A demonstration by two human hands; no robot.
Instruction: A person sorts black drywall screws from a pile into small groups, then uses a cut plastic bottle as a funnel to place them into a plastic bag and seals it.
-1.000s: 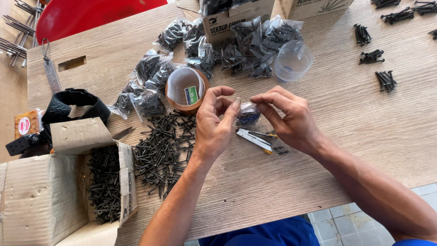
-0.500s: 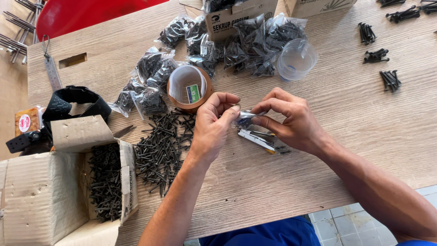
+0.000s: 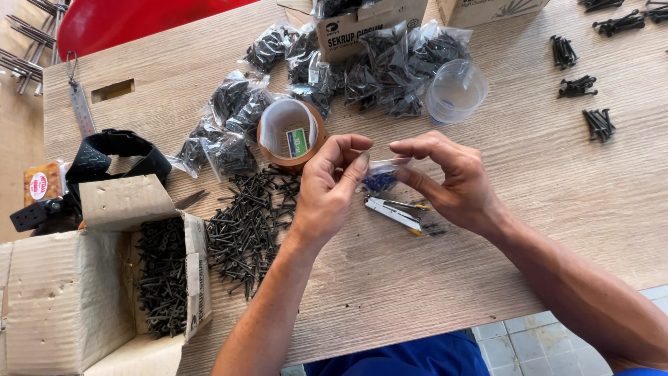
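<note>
My left hand (image 3: 330, 188) and my right hand (image 3: 452, 177) together pinch the top of a small clear plastic bag (image 3: 381, 175) with dark screws in it, held just above the wooden table (image 3: 487, 257). Under the bag lies a small silver stapler (image 3: 395, 212). A loose heap of black screws (image 3: 247, 226) spreads left of my left hand. A brown tape roll (image 3: 289, 134) stands just beyond my left fingers.
An open cardboard box (image 3: 62, 292) full of screws sits at the near left. Several filled screw bags (image 3: 362, 69), a clear plastic cup (image 3: 456, 90) and another box (image 3: 369, 17) lie at the back. Small screw bundles (image 3: 597, 124) lie far right. A black strap (image 3: 115, 157) lies at left.
Both hands have stayed over the stapler with the small bag; the fingers have shifted slightly along its top edge.
</note>
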